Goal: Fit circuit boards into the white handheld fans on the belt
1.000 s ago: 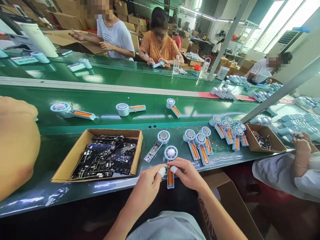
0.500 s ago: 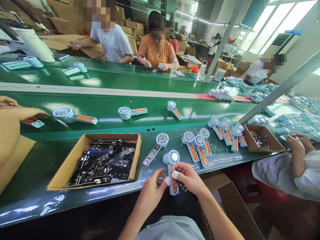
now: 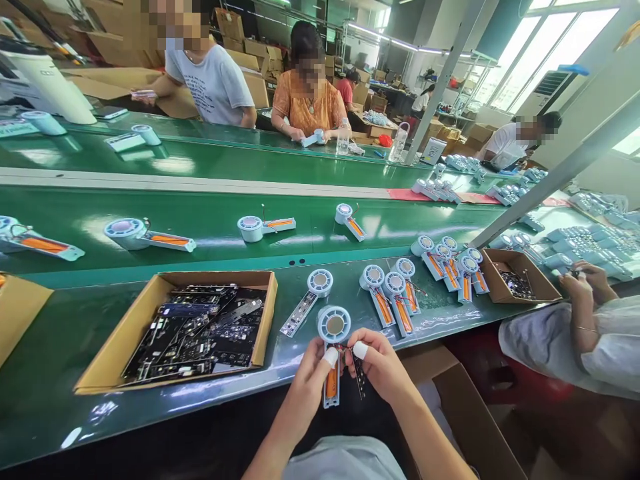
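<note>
My left hand [image 3: 316,368] is closed around a light-blue device [image 3: 334,325] that looks like a handheld fan body, with a round slotted head and an orange battery in its open handle. My right hand [image 3: 376,357] pinches a narrow black circuit board [image 3: 358,379], which hangs down beside the handle. Thin wires run between the two hands, partly hidden by the fingers. White covers wrap both thumbs. On the bench just beyond lies another fan body [image 3: 320,283] with a circuit board [image 3: 299,313] over its handle.
A cardboard box [image 3: 270,313] of circuit boards stands on the left. Several fan bodies [image 3: 395,283] lie to the right, near a smaller box [image 3: 543,293]. More fan bodies [image 3: 251,229] rest on the green belt [image 3: 210,200]. A co-worker's hands [image 3: 583,287] are at far right.
The fan body has turned so its battery shows and my left hand now grips its handle. The circuit board hangs more upright, and my hands are farther apart. The co-worker's arm at left is gone.
</note>
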The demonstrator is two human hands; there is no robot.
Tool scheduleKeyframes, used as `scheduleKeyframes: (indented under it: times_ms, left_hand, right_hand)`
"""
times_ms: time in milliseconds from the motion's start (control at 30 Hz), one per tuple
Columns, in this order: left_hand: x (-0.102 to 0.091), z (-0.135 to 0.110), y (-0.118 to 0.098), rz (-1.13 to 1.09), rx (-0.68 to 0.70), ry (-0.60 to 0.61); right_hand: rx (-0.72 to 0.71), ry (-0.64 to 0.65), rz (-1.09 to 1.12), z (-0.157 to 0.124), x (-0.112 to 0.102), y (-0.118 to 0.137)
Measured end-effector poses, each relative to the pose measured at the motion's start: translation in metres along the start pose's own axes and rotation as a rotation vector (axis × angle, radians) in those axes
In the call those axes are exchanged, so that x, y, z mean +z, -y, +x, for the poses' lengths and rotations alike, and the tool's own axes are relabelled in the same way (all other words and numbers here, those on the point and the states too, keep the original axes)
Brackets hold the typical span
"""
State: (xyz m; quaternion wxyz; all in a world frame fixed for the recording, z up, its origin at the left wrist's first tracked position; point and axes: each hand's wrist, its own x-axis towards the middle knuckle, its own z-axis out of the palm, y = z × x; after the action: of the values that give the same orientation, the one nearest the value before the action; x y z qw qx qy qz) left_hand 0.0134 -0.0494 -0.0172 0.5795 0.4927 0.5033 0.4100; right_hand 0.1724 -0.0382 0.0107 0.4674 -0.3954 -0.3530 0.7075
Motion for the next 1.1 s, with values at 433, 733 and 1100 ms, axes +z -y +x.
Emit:
scheduleKeyframes:
  times_ms: [433, 733, 1100]
  left_hand:
    - [-0.002, 0.006, -0.023, -0.044, -0.004, -0.225]
    - [0.001, 0.012, -0.021, 0.059, 0.028, -0.225]
    - [-0.007, 0.006, -0.029, -0.458, -0.186, -0.018]
  right_hand:
    - [-0.315, -0.145, -1.289, -0.009, 0.017, 0.027]
    - [-0.094, 0.395, -2.046, -0.021, 0.045, 0.08]
    - [-0.034, 0.32, -0.967, -0.004, 0.023, 0.042]
